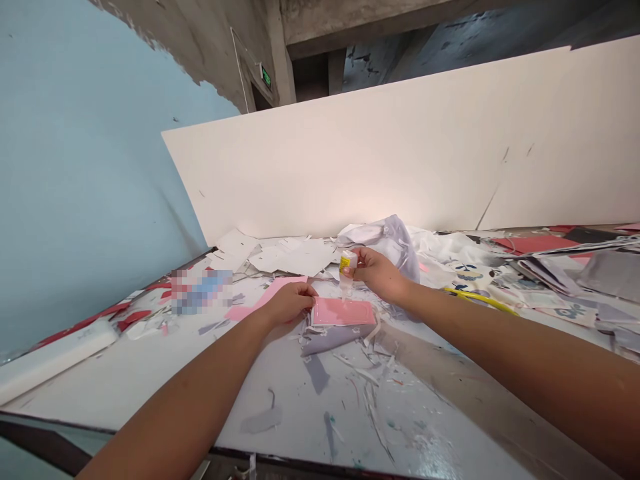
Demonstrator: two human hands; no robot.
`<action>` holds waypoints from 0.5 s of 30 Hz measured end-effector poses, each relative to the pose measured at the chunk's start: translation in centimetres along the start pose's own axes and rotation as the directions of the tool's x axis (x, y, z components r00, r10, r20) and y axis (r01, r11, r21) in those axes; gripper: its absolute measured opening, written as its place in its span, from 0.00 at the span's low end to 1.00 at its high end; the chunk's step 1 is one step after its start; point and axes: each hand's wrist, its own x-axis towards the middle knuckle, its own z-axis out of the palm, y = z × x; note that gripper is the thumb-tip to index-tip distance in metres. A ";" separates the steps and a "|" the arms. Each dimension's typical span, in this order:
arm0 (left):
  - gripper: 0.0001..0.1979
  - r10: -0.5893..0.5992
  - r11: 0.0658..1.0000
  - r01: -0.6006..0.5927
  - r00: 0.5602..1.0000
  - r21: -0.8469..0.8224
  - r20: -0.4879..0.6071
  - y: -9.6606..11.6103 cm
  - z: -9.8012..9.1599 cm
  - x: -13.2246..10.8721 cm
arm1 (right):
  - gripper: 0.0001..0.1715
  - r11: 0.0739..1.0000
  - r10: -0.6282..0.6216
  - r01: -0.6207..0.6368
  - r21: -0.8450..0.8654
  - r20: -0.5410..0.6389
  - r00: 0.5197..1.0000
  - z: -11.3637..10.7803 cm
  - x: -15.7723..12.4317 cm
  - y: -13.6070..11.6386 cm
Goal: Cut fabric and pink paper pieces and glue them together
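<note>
A small pink rectangular card [343,313] with a pale edge lies on a piece of grey-lavender patterned fabric [335,341] on the table. My left hand [289,303] is closed at the card's upper left corner, thumb and fingers pinching its edge. My right hand [376,272] grips a small clear glue bottle [346,275] with a yellow label. The bottle is tipped nozzle down just over the card's upper edge; I cannot tell whether the tip touches it. Partly behind my left hand lies a larger pink sheet [273,288].
White paper scraps [295,257] and crumpled white cloth [450,257] lie along the back. Yellow-handled scissors [483,301] rest beyond my right forearm. A white block [57,360] lies at the left edge. Thin offcuts [373,407] litter the front. A white panel [400,160] stands behind.
</note>
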 end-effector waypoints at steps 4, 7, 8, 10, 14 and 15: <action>0.06 -0.003 1.000 0.003 1.000 -0.013 0.003 0.0 0.0 0.0 | 0.14 1.000 -0.003 0.003 -0.008 0.000 1.000 0.9 0.2 -0.1; 0.06 -0.008 1.000 0.008 1.000 -0.013 0.001 0.1 -0.1 -0.1 | 0.15 1.000 -0.003 0.003 -0.017 0.003 1.000 1.5 0.4 -0.2; 0.06 -0.011 1.000 0.011 1.000 -0.013 0.001 0.1 -0.1 -0.2 | 0.15 1.000 -0.005 0.005 -0.018 0.004 1.000 1.6 0.5 -0.2; 0.06 -0.014 1.000 0.014 1.000 -0.016 0.003 0.2 -0.1 -0.3 | 0.15 1.000 -0.013 0.013 -0.017 0.009 1.000 1.9 0.7 -0.2; 0.05 -0.010 0.999 0.010 1.000 -0.034 0.008 0.4 0.0 -0.4 | 0.15 0.999 -0.031 0.032 -0.014 0.023 0.999 2.3 1.1 -0.1; 0.05 -0.009 0.999 0.009 1.000 -0.037 0.008 0.4 0.0 -0.4 | 0.15 0.999 -0.036 0.036 -0.014 0.025 0.999 2.4 1.1 -0.1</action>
